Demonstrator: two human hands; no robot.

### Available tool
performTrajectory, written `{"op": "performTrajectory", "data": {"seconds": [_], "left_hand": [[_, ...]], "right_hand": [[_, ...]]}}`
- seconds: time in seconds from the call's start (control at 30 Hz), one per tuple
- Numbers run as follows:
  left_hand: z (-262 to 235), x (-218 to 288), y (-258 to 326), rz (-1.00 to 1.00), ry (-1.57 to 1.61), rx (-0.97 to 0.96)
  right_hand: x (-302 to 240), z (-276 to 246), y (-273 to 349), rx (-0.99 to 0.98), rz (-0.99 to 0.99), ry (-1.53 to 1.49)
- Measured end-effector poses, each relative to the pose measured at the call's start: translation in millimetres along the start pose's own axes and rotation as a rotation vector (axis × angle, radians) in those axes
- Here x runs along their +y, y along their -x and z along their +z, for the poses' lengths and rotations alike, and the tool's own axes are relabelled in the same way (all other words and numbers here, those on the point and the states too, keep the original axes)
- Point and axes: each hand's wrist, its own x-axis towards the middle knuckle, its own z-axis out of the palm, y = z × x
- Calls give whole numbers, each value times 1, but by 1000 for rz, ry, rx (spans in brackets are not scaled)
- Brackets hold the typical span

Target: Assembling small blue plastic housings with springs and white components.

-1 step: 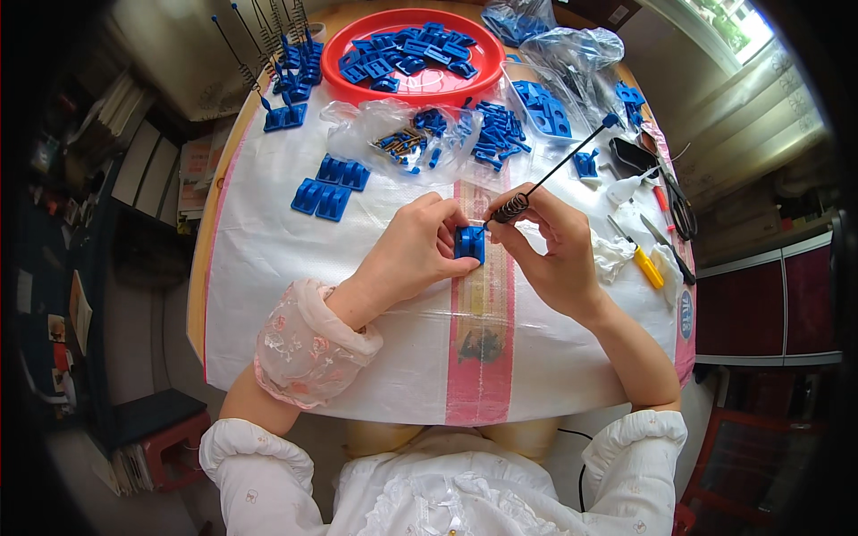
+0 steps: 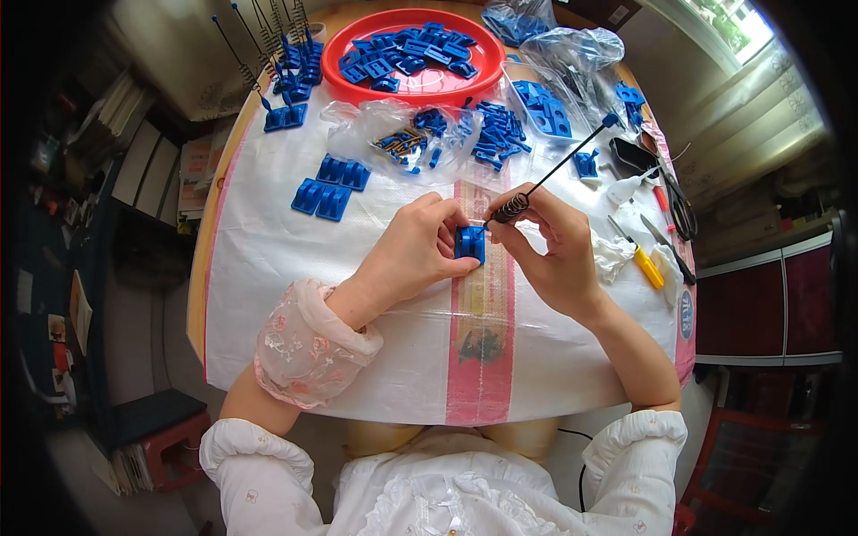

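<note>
1 blue plastic clip (image 2: 469, 242) is pinched by the left hand (image 2: 413, 253); a coiled wire spring (image 2: 512, 207) is gripped beside it by the right hand (image 2: 547, 246).

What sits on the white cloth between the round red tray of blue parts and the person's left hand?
In the head view, a clear plastic bag of small parts lies between the red tray and the left hand.

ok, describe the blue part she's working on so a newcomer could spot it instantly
Start at the pink stripe running down the white table cover. On it, between both hands, sits the small blue plastic piece, pinched by the left hand. It is the only blue piece held; the right hand puts a coiled spring wire to it.
</note>
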Motion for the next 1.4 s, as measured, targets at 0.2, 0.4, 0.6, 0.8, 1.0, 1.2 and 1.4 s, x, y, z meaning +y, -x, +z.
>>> {"op": "performTrajectory", "data": {"seconds": [0.2, 0.4, 0.6, 0.8, 1.0, 1.2, 1.4], "left_hand": [[0, 0, -1, 3, -6, 0], [0, 0, 0, 0, -3, -4], [0, 0, 0, -11, 4, -2], [0, 0, 0, -4, -5, 0], [0, 0, -1, -9, -8, 1], [2, -1, -1, 3, 35, 36], [2, -1, 0, 0, 31, 30]], "right_hand": [[2, 3, -2, 59, -62, -7], [4, 5, -2, 83, -78, -13], [-1, 7, -2, 112, -145, 145], [-5, 10, -1, 138, -119, 174], [-1, 10, 0, 86, -139, 164], [1, 11, 0, 71, -132, 124], [0, 10, 0, 64, -110, 132]]}}
